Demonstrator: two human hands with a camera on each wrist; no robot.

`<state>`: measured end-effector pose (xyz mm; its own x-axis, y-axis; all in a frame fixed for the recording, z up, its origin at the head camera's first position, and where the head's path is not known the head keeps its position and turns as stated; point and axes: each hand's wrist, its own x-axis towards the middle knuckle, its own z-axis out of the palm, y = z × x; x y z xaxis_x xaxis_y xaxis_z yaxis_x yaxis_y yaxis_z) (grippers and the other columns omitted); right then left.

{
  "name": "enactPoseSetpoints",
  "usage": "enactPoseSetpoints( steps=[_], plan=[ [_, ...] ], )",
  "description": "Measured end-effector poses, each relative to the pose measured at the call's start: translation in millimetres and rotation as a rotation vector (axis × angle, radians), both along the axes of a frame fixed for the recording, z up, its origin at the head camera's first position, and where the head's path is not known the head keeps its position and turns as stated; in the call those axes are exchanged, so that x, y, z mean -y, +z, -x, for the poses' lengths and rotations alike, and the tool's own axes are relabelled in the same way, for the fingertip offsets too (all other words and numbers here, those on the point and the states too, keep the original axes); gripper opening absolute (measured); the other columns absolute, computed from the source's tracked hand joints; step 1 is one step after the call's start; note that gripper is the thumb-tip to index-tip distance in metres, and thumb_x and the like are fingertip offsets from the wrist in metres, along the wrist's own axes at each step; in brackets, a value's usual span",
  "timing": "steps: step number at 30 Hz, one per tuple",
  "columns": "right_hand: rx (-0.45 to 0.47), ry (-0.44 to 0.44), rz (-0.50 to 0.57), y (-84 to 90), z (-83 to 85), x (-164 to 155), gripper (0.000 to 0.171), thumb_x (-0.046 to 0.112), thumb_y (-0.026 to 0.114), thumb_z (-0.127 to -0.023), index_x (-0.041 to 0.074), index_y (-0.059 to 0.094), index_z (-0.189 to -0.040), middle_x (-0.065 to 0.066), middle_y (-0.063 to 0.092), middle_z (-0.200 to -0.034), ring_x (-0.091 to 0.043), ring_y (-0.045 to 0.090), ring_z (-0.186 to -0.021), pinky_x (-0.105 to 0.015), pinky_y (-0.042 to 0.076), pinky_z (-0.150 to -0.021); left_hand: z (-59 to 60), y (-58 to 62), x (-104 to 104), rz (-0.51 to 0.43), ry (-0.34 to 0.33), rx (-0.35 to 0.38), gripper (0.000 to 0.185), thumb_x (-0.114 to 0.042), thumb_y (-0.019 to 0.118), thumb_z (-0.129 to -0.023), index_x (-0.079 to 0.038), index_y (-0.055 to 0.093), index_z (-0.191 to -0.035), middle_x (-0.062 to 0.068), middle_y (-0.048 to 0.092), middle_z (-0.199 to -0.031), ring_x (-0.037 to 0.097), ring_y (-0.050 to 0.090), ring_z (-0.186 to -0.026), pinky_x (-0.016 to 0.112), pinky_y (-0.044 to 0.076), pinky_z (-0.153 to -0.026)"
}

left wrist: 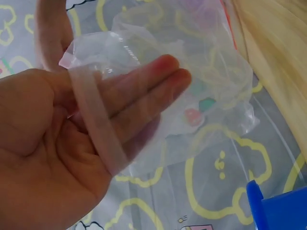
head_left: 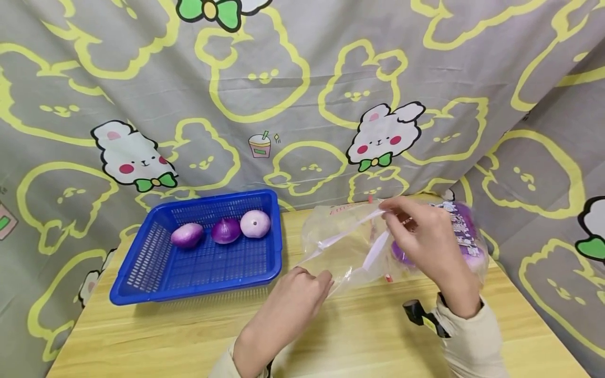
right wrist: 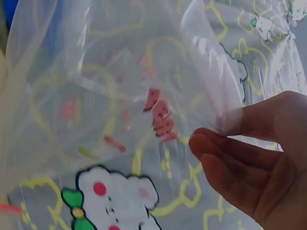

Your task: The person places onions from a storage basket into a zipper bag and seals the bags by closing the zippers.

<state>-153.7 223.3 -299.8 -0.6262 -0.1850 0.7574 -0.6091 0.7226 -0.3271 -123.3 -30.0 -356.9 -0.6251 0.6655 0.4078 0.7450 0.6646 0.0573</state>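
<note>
A clear plastic bag (head_left: 350,241) with a pale lilac strip along its mouth stretches between both hands. My right hand (head_left: 425,236) pinches the edge of that mouth between thumb and fingers; the right wrist view shows the pinch at the bag's side. In the left wrist view my left hand (left wrist: 96,124) has its fingers straight at the mouth, and the strip crosses over them. Purple rounded contents (head_left: 468,231) show through printed clear plastic behind the right hand. Left of the hands stands a blue plastic basket (head_left: 189,294) holding purple onions (head_left: 226,231) in its back half.
Under everything is a wood-grain table (head_left: 350,341). A grey cartoon-print curtain (head_left: 302,105) hangs close behind it and along the sides. A black wrist mount (head_left: 423,315) sticks out beside the right sleeve (head_left: 472,341). The basket's right rim stands near the left hand.
</note>
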Motion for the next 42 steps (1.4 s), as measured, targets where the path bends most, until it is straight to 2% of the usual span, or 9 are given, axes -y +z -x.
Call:
enactPoseSetpoints(
  steps=[4,8,13,17,21,27,30,37,42],
  plan=[
    [0.104,0.102,-0.01,-3.0,-2.7,7,0.016,-0.004,0.071,-0.086,0.007,0.073,-0.097,0.001,0.073,-0.084,-0.006,0.064,-0.065,-0.015,0.052,-0.06,3.7,-2.2,2,0.02,-0.017,0.004,0.023,-0.016,0.063,-0.097,-0.014,0.056,-0.075,-0.006,0.052,-0.055,0.017,0.062,-0.059,0.035,0.05,-0.069],
    [0.21,0.19,-0.009,-2.9,-7.8,18,0.011,0.003,0.071,-0.09,0.01,0.073,-0.098,0.003,0.072,-0.085,-0.005,0.067,-0.069,-0.019,0.055,-0.06,6.4,-2.5,5,0.019,-0.025,-0.011,0.017,-0.017,0.067,-0.094,-0.015,0.059,-0.08,-0.007,0.056,-0.06,0.016,0.063,-0.06,0.034,0.05,-0.064],
    [0.217,0.228,-0.015,-2.9,-11.0,28,0.012,0.003,0.069,-0.091,0.013,0.073,-0.097,0.004,0.071,-0.086,-0.004,0.067,-0.073,-0.017,0.055,-0.062,3.8,3.4,8,-0.01,-0.059,-0.003,0.004,-0.017,0.066,-0.095,-0.013,0.066,-0.094,-0.006,0.062,-0.073,0.015,0.065,-0.068,0.033,0.051,-0.066],
    [0.218,0.254,-0.029,-3.6,-11.4,32,0.013,0.002,0.071,-0.09,0.013,0.074,-0.097,0.006,0.071,-0.086,-0.002,0.066,-0.073,-0.015,0.053,-0.063,-1.2,10.6,11,-0.046,-0.063,-0.03,0.01,-0.018,0.066,-0.095,-0.011,0.069,-0.102,-0.004,0.068,-0.084,0.016,0.066,-0.079,0.034,0.053,-0.074],
    [0.254,0.281,-0.042,-3.2,-11.2,31,0.014,0.003,0.073,-0.089,0.014,0.074,-0.097,0.006,0.073,-0.09,-0.001,0.067,-0.074,-0.014,0.054,-0.063,-4.6,15.9,14,-0.067,-0.06,-0.062,0.013,-0.018,0.067,-0.094,-0.012,0.07,-0.105,-0.004,0.069,-0.09,0.015,0.066,-0.084,0.033,0.053,-0.078],
    [0.36,0.321,-0.059,-1.3,-10.2,31,0.011,0.009,0.072,-0.091,0.014,0.075,-0.1,-0.004,0.07,-0.119,-0.002,0.069,-0.081,-0.021,0.056,-0.064,-5.0,23.9,20,-0.14,-0.094,-0.093,0.012,-0.014,0.069,-0.093,-0.011,0.07,-0.104,-0.002,0.069,-0.093,0.015,0.067,-0.087,0.033,0.054,-0.08],
    [0.398,0.365,-0.088,-1.5,-3.6,38,0.01,0.013,0.07,-0.093,0.011,0.074,-0.102,-0.003,0.071,-0.114,-0.002,0.068,-0.08,-0.021,0.056,-0.065,-4.1,29.0,25,-0.222,-0.124,-0.131,0.01,-0.01,0.067,-0.092,-0.009,0.07,-0.101,-0.001,0.069,-0.092,0.015,0.067,-0.086,0.032,0.055,-0.079],
    [0.286,0.421,-0.131,-3.3,15.1,51,0.007,0.008,0.069,-0.092,0.007,0.075,-0.096,0.001,0.074,-0.091,-0.002,0.066,-0.071,-0.021,0.055,-0.064,4.6,41.4,50,-0.459,-0.121,-0.256,0.017,-0.01,0.054,-0.099,-0.005,0.07,-0.097,0.002,0.068,-0.085,0.016,0.063,-0.074,0.031,0.051,-0.066],
    [0.22,0.403,-0.082,-6.9,20.3,50,0.009,0.001,0.07,-0.089,0.007,0.076,-0.093,0.0,0.074,-0.085,-0.002,0.064,-0.066,-0.021,0.055,-0.06,19.8,34.4,72,-0.571,-0.039,-0.282,0.015,-0.006,0.057,-0.096,0.0,0.071,-0.099,0.007,0.071,-0.092,0.023,0.066,-0.08,0.037,0.053,-0.072]
  ],
)
